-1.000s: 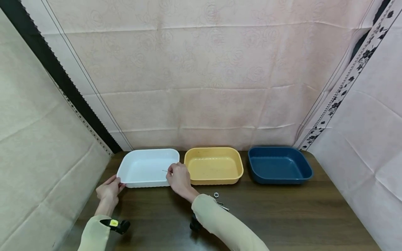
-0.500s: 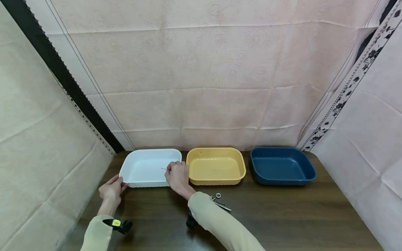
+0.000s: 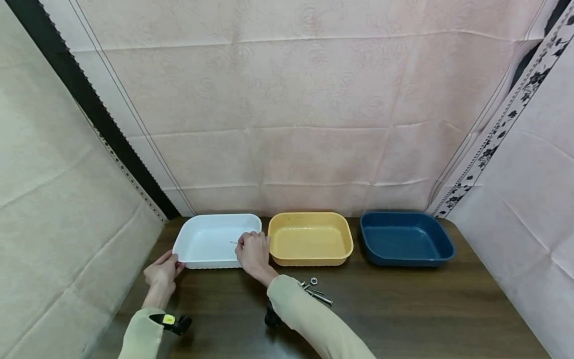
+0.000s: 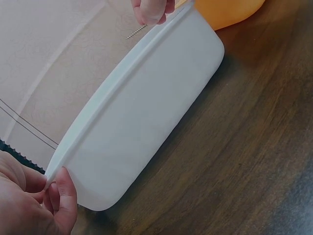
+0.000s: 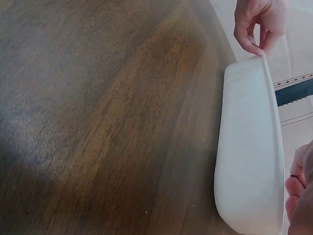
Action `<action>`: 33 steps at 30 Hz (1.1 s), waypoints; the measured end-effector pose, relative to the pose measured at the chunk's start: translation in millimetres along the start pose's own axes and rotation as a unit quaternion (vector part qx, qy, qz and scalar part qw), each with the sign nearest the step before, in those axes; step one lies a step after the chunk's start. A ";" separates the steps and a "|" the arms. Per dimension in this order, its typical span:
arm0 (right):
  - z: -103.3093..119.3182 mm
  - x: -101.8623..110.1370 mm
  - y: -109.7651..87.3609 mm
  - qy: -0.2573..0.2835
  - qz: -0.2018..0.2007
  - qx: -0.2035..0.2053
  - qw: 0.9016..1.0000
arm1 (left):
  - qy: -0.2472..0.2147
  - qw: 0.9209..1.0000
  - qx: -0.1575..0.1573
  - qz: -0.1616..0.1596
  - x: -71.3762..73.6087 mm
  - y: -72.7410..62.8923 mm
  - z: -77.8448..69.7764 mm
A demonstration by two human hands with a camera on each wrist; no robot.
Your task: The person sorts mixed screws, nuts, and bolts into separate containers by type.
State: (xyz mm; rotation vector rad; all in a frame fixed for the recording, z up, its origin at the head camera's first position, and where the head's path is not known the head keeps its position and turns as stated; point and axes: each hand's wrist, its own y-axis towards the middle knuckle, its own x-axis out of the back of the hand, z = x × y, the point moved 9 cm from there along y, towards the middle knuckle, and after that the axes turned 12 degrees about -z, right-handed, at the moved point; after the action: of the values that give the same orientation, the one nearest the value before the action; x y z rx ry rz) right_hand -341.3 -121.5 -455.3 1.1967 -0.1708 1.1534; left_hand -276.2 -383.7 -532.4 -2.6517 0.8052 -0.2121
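Note:
My left hand (image 3: 162, 273) pinches the near left corner of the white tray (image 3: 211, 264), thumb and finger on its rim. In the left wrist view the same grip shows at the rim's lower end. My right hand (image 3: 254, 253) is over the tray's right end, fingers curled, pinching a thin threaded screw (image 4: 136, 32). The screw points left over the tray; its other end is hidden in the fingers. In the right wrist view the right hand (image 5: 299, 188) shows only partly at the edge, beside the tray wall (image 5: 249, 147).
A yellow tray (image 3: 311, 262) and a dark blue tray (image 3: 405, 260) stand to the right in the same row. Near my right sleeve lie a nut (image 3: 314, 281) and several metal bolts (image 3: 320, 298) on the wooden table (image 3: 403, 314). Cloth walls (image 3: 287, 149) surround the table.
My right hand has shifted slightly left over the white tray with the screw. The left hand keeps its hold on the rim. The head view has turned a little left.

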 end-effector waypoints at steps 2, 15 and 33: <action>-0.2 -1.8 -0.6 -0.004 0.007 -0.003 1.000 | 0.001 1.000 0.000 -0.001 0.2 -0.2 0.2; -0.7 10.5 -2.7 0.021 -0.032 0.017 0.999 | -0.007 1.000 0.001 -0.002 -1.4 1.2 1.8; -24.8 82.8 -15.8 0.220 -0.064 -0.025 0.973 | 0.004 1.000 0.005 0.000 -0.7 3.6 2.7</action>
State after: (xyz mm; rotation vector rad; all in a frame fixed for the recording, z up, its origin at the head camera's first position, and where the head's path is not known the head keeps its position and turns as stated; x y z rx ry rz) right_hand -301.7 -50.3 -422.4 0.8684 0.2103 1.2634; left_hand -277.9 -385.3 -536.3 -2.6423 0.8051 -0.2250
